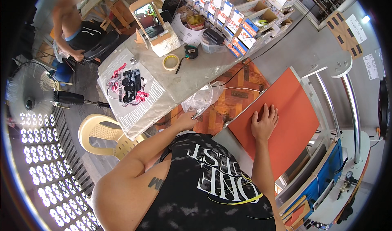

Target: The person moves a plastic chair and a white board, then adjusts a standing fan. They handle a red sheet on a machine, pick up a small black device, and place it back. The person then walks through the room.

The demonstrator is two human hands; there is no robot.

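Observation:
My right hand (265,123) lies open, palm down with fingers apart, on a flat orange-red pad (292,108) on the bed of a white machine (310,78) with chrome posts. My left hand (185,121) is closed on a small metal object (196,115), whose kind I cannot make out, beside the pad's near left corner. A crumpled clear plastic bag (200,96) is just beyond that hand, over the red patterned floor (248,84).
A covered table (171,84) holds electronics (130,86), tape (170,63), a phone on a stand (148,21) and cardboard boxes (241,31). A beige chair (94,135) and a fan (30,96) stand left. Another person (65,23) is at the upper left.

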